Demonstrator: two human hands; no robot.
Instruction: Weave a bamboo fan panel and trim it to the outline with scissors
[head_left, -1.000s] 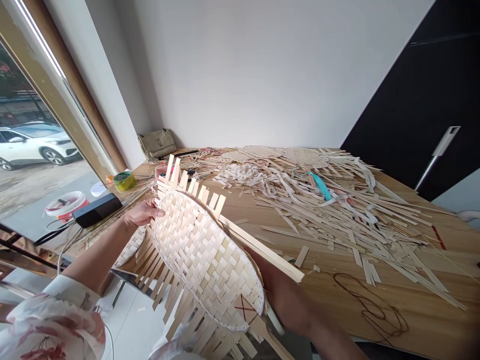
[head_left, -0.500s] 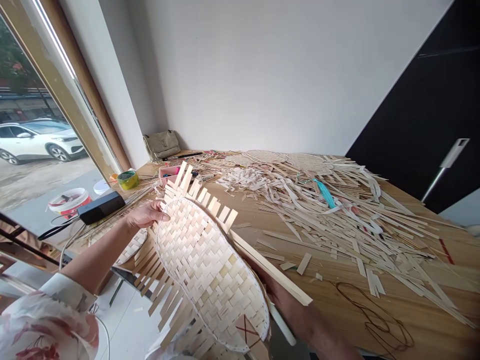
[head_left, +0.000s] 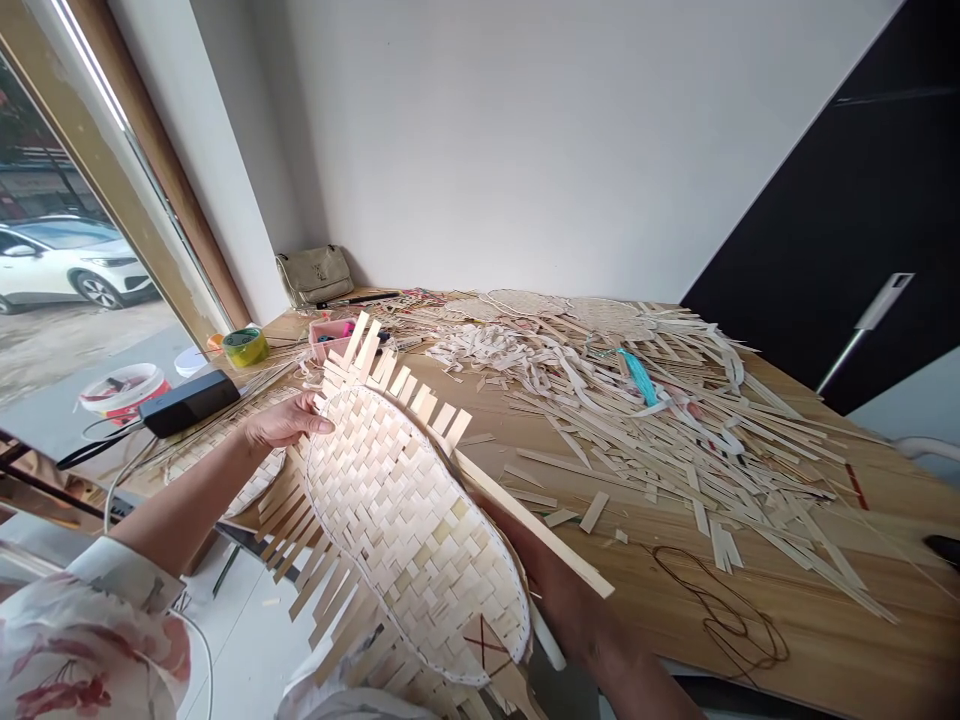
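An oval woven bamboo mat (head_left: pixel 409 530) fills the lower middle of the view, tilted up, with loose strip ends fanning out around its stitched edge. My left hand (head_left: pixel 285 420) lies on its upper left edge, fingers curled over the weave. My right hand (head_left: pixel 547 590) sits behind the mat's right side, its fingers hidden. A long flat bamboo strip (head_left: pixel 532 525) runs along that side, just above my right hand. Another woven piece (head_left: pixel 255 482) lies partly hidden under my left forearm.
Heaped bamboo strips (head_left: pixel 600 420) cover the wooden table (head_left: pixel 825 610), with round woven pieces (head_left: pixel 525 303) behind them. A coil of dark thread (head_left: pixel 720 615) lies front right. A tape roll (head_left: pixel 245 347), pink tray (head_left: pixel 330 340), black box (head_left: pixel 189 403) and beige bag (head_left: pixel 315 276) stand at the left.
My view has swung slightly, shifting the table and window in the frame. Both hands stay in the same places on the mat, which has barely moved.
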